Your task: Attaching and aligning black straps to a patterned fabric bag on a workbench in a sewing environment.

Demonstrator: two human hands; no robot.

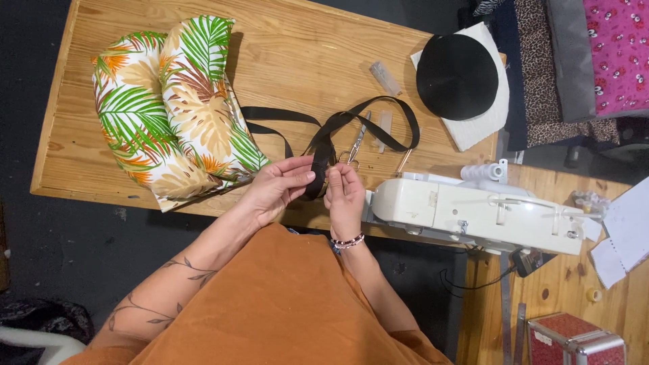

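Both hands, left hand (274, 189) and right hand (343, 192), pinch the black strap (323, 157) taut at the desk's (297, 54) near edge (scissors (355, 145) within reach), beside the leaf-print bag (176, 108).

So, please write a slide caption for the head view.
Both hands pinch black webbing strap beside white sewing machine.

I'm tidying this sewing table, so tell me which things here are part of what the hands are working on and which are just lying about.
In use:
left hand and right hand, both pinching the black strap
leaf-print bag, joined to the strap

Lying about:
scissors
black webbing roll
white sewing machine
white thread spool
red case
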